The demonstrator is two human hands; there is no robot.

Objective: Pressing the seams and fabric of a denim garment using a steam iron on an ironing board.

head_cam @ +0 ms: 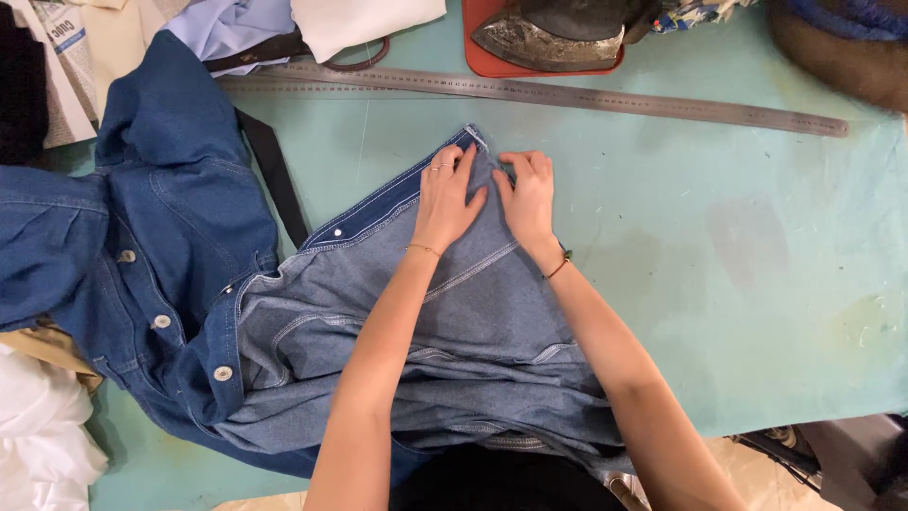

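A blue denim jacket (312, 331) lies spread on a pale green table (738, 246), turned so its lighter inside faces up, with metal buttons along its left edge. My left hand (446, 194) rests flat on the far corner of the denim, fingers spread. My right hand (526, 194) lies right beside it, fingertips pinching a small fold of the same corner. Both wrists carry thin bracelets.
A long steel ruler (567, 96) runs across the far side of the table. Behind it a dark iron (553, 33) sits on a red mat (487, 61). Light blue and white fabric (284, 24) lie at the back left, white cloth (38, 440) at the near left.
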